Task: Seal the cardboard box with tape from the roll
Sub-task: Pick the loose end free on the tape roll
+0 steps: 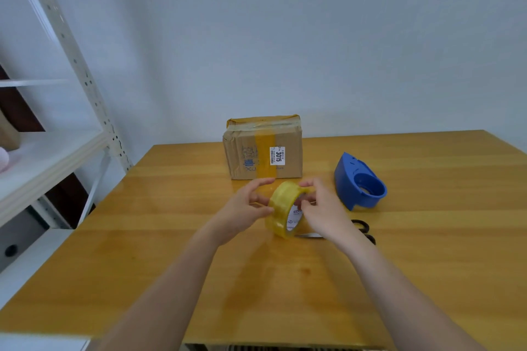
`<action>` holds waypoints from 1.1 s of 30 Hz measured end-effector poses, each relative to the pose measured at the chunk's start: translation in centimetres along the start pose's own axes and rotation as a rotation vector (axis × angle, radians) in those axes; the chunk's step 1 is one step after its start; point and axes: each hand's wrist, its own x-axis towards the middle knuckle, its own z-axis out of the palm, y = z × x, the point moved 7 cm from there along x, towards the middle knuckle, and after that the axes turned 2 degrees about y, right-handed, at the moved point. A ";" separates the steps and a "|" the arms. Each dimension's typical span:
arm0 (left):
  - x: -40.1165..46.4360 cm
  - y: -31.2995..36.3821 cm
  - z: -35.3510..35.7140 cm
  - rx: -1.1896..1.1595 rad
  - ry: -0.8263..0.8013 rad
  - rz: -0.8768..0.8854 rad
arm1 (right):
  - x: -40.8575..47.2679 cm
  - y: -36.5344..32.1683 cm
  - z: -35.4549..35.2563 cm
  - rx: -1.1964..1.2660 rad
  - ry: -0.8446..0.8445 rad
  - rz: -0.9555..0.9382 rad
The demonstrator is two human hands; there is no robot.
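A pair of black-handled scissors (363, 232) lies on the wooden table (142, 236) mostly hidden behind the right hand (322, 211); only the two dark handle loops and a sliver of pale blade show. The roll of yellowish transparent packing tape (282, 209) stands on edge between both hands, just in front of the box. The left hand (242, 208) grips the roll's left side with thumb and curled fingers, while the right hand pinches at its upper right rim, covering much of the white inner core, where printed blue letters are too cut off to read. Farther back, near the table's far edge, sits the brown cardboard box (262, 148), its top and front already crossed by yellow tape. A white label on its front reads "3015"; fainter blue print to the left is hard to make out. A blue plastic tape dispenser (359, 182) lies to the right. A white metal shelf (42, 157) stands at left, partly out of frame.
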 end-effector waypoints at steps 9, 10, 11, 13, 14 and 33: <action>-2.4 -1.3 -0.3 -0.126 -0.015 -0.017 | -1.7 -1.6 1.6 0.096 -0.095 -0.132; -2.7 -1.3 -0.5 -0.142 -0.012 -0.020 | -1.9 -1.8 1.8 0.123 -0.115 -0.137; -3.0 -1.3 -0.6 -0.157 -0.010 -0.023 | -2.2 -1.9 1.9 0.151 -0.137 -0.144; -3.5 -1.3 -0.9 -0.187 -0.007 -0.026 | -2.6 -2.1 2.4 0.215 -0.196 -0.152; -3.7 -1.3 -1.1 -0.202 0.000 -0.026 | -2.8 -2.3 2.6 0.245 -0.228 -0.154; -2.8 -1.8 -1.0 -0.332 0.086 -0.016 | -1.3 -3.3 1.5 -0.206 0.076 -0.455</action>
